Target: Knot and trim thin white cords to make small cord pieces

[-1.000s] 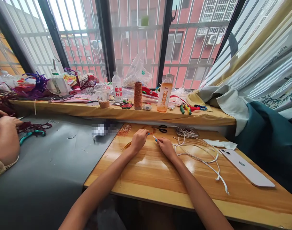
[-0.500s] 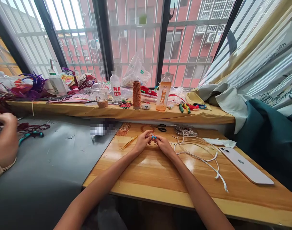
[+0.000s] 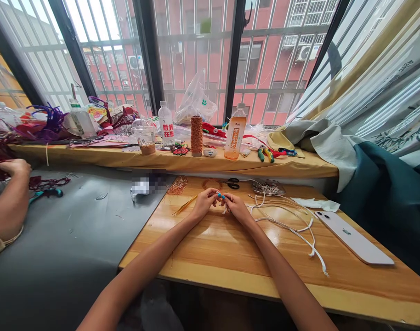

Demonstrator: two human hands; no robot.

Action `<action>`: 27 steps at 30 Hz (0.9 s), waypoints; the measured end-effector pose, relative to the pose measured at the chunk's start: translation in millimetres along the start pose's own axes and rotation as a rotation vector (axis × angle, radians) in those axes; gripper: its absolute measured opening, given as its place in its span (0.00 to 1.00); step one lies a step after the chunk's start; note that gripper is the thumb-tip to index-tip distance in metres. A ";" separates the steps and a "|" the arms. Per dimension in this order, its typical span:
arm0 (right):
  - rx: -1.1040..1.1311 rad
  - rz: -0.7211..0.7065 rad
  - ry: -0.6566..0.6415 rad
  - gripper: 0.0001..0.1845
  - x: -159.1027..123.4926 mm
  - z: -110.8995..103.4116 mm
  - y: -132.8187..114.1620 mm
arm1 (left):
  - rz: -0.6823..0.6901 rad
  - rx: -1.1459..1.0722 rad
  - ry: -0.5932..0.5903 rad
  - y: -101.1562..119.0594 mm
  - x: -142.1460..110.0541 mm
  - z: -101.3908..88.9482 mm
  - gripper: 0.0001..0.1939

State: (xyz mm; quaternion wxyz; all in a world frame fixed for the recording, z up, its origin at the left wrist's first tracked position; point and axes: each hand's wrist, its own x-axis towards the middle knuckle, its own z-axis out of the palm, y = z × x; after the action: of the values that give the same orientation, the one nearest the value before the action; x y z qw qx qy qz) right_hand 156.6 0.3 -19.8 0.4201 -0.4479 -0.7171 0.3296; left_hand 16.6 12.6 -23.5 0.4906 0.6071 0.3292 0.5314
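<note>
- White strip (image 3: 224, 209) dangles under the right hand (image 3: 236, 206), which pinches it above the wooden table (image 3: 213, 257), nearer the far edge.
- Left hand (image 3: 205, 202), apart a second ago, now meets the right; its grip is hidden.
- Both seemingly work one piece.

One head-worn camera looks forward and down from above the person's two bare forearms (image 3: 144, 262); the glossy light-brown wooden tabletop (image 3: 210, 250) lies close below it; it faces the dark-framed, barred glass window (image 3: 235, 59) straight ahead, across the ledge draped in yellow cloth (image 3: 93, 158).
</note>
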 end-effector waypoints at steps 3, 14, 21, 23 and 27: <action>-0.033 -0.022 -0.007 0.20 -0.3 -1.1 -1.4 | -0.018 -0.024 0.017 -0.8 1.1 -1.1 0.13; -0.397 -0.242 -0.053 0.14 -4.7 -1.5 -2.2 | -0.123 -0.134 -0.010 3.0 0.0 -2.2 0.18; -0.395 -0.206 -0.022 0.17 -5.1 0.0 1.2 | -0.180 -0.209 0.014 2.4 -0.2 -3.1 0.18; -0.343 -0.136 0.027 0.17 -4.7 -0.7 -0.2 | -0.180 -0.203 0.001 1.6 0.4 -3.9 0.17; -0.059 0.027 0.044 0.17 -2.5 -1.2 -3.0 | -0.153 -0.181 -0.029 -0.3 2.3 -5.4 0.15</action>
State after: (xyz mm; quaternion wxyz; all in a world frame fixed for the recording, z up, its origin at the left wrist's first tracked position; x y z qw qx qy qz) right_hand 157.3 -2.9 -17.5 0.4178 -0.4770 -0.7110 0.3039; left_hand 12.0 16.1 -23.3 0.5874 0.5409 0.3181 0.5110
